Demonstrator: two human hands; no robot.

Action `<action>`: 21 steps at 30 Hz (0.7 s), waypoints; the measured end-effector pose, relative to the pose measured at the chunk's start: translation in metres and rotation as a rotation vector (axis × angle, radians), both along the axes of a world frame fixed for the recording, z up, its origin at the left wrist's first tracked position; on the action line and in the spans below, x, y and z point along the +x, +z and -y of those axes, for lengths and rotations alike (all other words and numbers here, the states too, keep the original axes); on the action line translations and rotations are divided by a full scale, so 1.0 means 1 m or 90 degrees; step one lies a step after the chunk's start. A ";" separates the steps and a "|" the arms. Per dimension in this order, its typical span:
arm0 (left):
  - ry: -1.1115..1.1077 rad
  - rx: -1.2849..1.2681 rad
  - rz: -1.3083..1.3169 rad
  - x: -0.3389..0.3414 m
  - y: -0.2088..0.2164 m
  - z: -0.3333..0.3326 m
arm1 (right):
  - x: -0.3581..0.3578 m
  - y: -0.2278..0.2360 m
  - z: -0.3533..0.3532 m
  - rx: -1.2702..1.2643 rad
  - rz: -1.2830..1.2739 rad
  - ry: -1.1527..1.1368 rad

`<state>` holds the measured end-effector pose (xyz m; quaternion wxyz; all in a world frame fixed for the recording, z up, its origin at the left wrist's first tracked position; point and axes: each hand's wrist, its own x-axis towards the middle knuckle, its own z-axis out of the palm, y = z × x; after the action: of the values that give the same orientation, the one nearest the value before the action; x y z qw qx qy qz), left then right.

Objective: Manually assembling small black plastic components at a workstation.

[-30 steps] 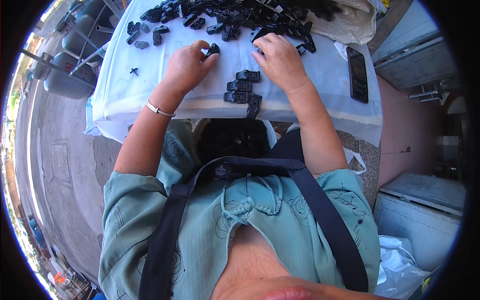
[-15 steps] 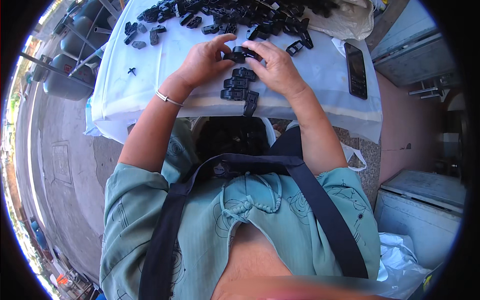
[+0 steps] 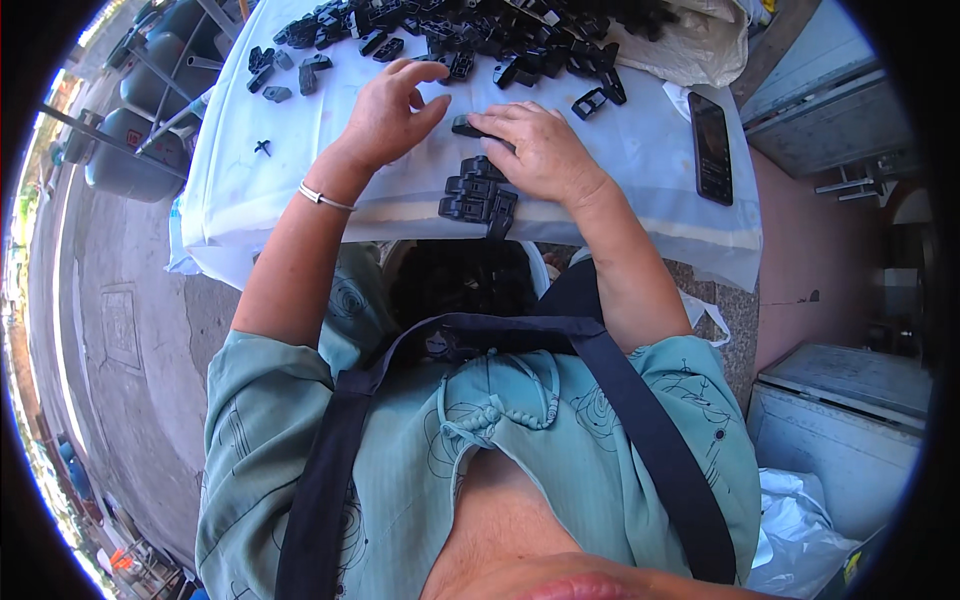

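Note:
My right hand [image 3: 545, 150] is closed on a black plastic part [image 3: 462, 126], whose left end sticks out past the fingertips. The rest of that part is hidden under the hand. To its left my left hand [image 3: 398, 112] is raised over the white table cover, thumb and fingers apart, holding nothing. It is near the lower edge of a large pile of black plastic parts [image 3: 400, 25]. Below my right hand, a tight cluster of similar black parts [image 3: 467, 190] lies near the front edge of the table, one of them tilted at the edge.
A dark phone [image 3: 712, 150] lies at the table's right side. Several small grey and black pieces [image 3: 277, 93] sit at the upper left, and a tiny black piece [image 3: 263, 147] below them. Under the front edge stands a tub of dark pieces [image 3: 465, 280]. A pale sack [image 3: 690, 40] is beside the pile.
My left hand has let go of the black part and moved left and slightly up. My right hand keeps the part, now lower and flatter over the table.

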<state>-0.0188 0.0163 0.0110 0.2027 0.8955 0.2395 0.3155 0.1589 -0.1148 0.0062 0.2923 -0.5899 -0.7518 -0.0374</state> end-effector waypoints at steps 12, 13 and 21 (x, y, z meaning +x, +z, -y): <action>0.107 0.104 -0.164 0.017 0.002 0.018 | 0.033 -0.004 -0.031 0.189 -0.046 -0.177; 0.108 0.104 -0.167 0.013 0.006 0.022 | 0.031 -0.001 -0.027 0.189 -0.048 -0.176; -0.067 0.097 -0.195 0.010 0.013 0.010 | 0.045 0.000 -0.002 -0.008 -0.252 -0.161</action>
<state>-0.0084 0.0061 0.0239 0.1113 0.9572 0.1961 0.1814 0.2035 -0.1128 0.0062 0.4236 -0.6768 -0.6002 0.0476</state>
